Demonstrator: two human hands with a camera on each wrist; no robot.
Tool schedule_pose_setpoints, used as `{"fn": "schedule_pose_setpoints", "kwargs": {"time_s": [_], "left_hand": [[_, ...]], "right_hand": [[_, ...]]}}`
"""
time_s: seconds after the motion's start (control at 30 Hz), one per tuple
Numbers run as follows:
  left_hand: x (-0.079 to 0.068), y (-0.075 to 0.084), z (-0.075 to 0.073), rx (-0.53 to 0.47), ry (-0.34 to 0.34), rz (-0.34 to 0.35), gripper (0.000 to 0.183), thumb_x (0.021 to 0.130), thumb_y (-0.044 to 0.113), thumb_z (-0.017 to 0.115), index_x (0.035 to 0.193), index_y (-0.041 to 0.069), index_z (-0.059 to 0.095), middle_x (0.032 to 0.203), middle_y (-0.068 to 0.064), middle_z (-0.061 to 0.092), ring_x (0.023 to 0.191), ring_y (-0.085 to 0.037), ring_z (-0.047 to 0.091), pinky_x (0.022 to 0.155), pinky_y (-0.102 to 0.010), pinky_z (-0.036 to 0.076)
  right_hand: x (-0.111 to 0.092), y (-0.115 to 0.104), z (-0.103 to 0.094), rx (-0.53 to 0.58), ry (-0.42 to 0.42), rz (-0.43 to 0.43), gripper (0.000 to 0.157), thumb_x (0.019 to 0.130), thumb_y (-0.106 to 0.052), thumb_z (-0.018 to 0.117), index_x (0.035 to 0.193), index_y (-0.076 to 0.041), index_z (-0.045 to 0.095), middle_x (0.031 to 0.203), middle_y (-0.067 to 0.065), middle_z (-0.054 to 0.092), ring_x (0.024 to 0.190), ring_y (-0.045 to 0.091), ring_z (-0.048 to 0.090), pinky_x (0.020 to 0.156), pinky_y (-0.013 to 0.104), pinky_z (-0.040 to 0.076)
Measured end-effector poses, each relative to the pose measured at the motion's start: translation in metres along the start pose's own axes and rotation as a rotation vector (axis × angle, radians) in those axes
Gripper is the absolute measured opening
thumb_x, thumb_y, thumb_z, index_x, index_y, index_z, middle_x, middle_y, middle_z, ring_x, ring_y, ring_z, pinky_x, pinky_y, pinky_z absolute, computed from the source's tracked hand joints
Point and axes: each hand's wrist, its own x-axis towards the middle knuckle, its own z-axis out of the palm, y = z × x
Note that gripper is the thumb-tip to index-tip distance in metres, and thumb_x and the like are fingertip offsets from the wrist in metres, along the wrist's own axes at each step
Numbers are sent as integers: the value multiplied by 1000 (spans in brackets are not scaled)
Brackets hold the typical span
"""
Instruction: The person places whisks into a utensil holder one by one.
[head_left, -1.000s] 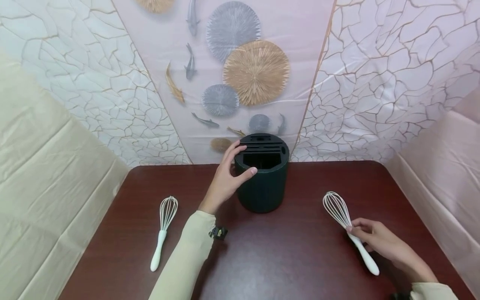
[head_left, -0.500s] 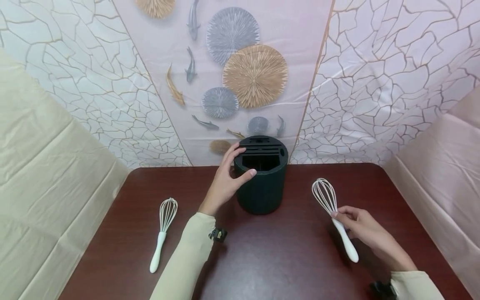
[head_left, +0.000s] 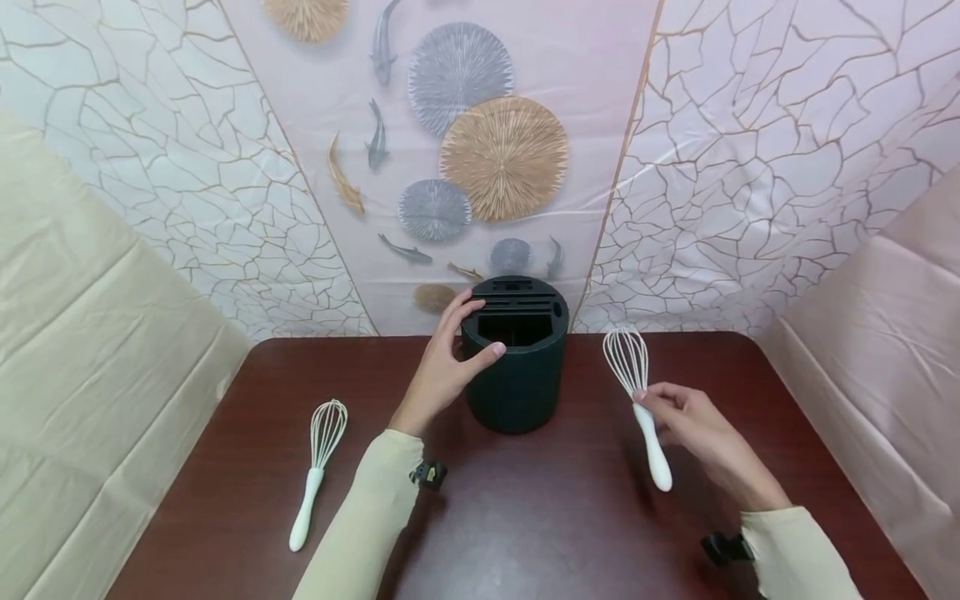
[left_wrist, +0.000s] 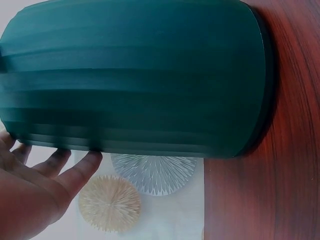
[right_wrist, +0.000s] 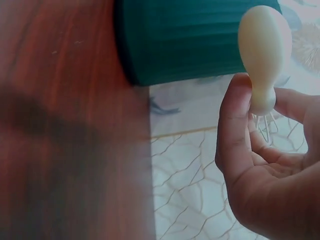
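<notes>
- Two white whisks in view: the raised whisk to the right, the lying whisk to the left.
- Right hand: thumb and fingers pinch the raised whisk at the neck of its handle (wires tilted up and away from the person). It is above the table, apart from the dark green holder.
- Left hand: fingers and thumb spread wide, touching the holder's left side and rim (thumb at the front, fingers farther back).
- Holder: upright near the table's back edge, between the whisks; one wide opening and several narrow slots on top.
- Lying whisk: flat on the table, left of the left forearm, wires toward the patterned backdrop.
</notes>
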Motion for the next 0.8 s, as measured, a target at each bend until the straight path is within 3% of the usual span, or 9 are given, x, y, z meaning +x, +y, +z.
{"fn": "schedule_pose_setpoints", "kwargs": {"time_s": [0.3, 0.5, 0.8], "left_hand": [[1, 0, 3, -3, 7, -11, 66, 95, 51, 76, 155, 40, 48, 172, 18, 23, 155, -11, 27, 119, -54, 37], [3, 0, 4, -4, 10, 1, 67, 95, 52, 77, 154, 40, 48, 174, 9, 23, 155, -11, 28, 119, -53, 37], [2, -2, 4, 3, 17, -5, 67, 94, 52, 78, 154, 39, 49, 174, 8, 24, 152, -11, 32, 117, -52, 40]], "right_hand": [[10, -27, 2, 115, 10, -70, 45, 109, -27, 61, 130, 13, 56, 93, -1, 69, 77, 12, 69, 75, 30, 61], [16, -39, 2, 138, 27, -96, 47, 109, -24, 60, 132, 16, 53, 88, -8, 69, 78, 7, 67, 74, 27, 61], [24, -52, 7, 147, 38, -113, 52, 109, -27, 60, 139, 15, 51, 93, -9, 69, 81, 7, 67, 76, 27, 60]]}}
